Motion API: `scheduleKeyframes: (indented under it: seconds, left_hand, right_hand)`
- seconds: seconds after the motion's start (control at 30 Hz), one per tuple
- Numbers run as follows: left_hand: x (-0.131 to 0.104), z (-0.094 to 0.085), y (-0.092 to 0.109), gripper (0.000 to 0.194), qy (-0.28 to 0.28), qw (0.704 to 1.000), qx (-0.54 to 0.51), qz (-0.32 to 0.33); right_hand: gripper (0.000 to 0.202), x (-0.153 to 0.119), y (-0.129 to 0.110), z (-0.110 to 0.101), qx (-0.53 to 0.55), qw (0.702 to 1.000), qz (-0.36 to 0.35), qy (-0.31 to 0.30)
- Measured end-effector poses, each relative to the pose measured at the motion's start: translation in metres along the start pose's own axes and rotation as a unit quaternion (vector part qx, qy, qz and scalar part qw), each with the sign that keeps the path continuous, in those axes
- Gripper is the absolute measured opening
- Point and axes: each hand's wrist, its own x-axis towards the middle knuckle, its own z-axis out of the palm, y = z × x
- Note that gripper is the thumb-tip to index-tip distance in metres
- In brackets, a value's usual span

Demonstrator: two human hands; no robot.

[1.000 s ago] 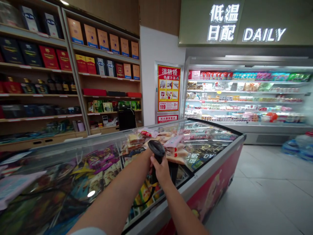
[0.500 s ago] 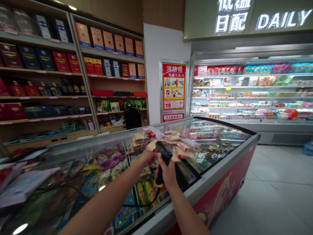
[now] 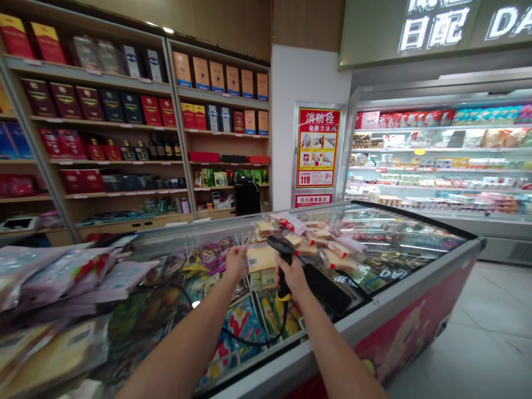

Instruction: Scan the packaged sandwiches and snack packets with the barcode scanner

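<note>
My right hand [image 3: 293, 275] is wrapped round the handle of a black barcode scanner [image 3: 281, 244], its head above the fist and its cable hanging below. To its left, my left hand [image 3: 235, 261] pinches the edge of a clear plastic pack of pale, bread-like food [image 3: 261, 258]. A barcode label faces me on that pack, in front of the scanner head. Behind both hands lies a pile of similar packs [image 3: 338, 260] with red marks. Beside my right wrist is a flat black device [image 3: 328, 289], perhaps a phone.
A glass-topped chest freezer [image 3: 399, 280] full of bagged goods stands before me. More bread-like packs [image 3: 62, 346] and pink bags [image 3: 70, 274] lie at the left. The scanner's cable [image 3: 249, 342] loops over the glass. Behind are shelves [image 3: 124, 122] and a lit chiller [image 3: 440, 149].
My view has swung left, bringing the left-hand packs further into sight. My left hand has moved away from the scanner, and the held pack's barcode now shows. My right hand keeps the scanner.
</note>
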Motion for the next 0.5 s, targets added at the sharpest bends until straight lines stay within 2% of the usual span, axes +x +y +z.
scheduleKeyframes:
  seconds: [0.1,0.23,0.5]
  left_hand:
    - [0.002,-0.001,0.001,0.027,0.018,0.999,-0.035,-0.015]
    - [0.004,0.0,0.0,0.025,0.028,0.998,-0.056,0.006]
    - [0.013,0.002,-0.01,0.027,0.028,0.996,-0.084,0.012]
  right_hand:
    - [0.045,-0.001,0.002,0.002,-0.027,0.998,0.034,-0.055]
    - [0.041,-0.004,0.003,-0.003,-0.067,0.987,0.062,-0.13]
    - [0.037,-0.007,0.003,-0.008,-0.114,0.98,0.086,-0.136]
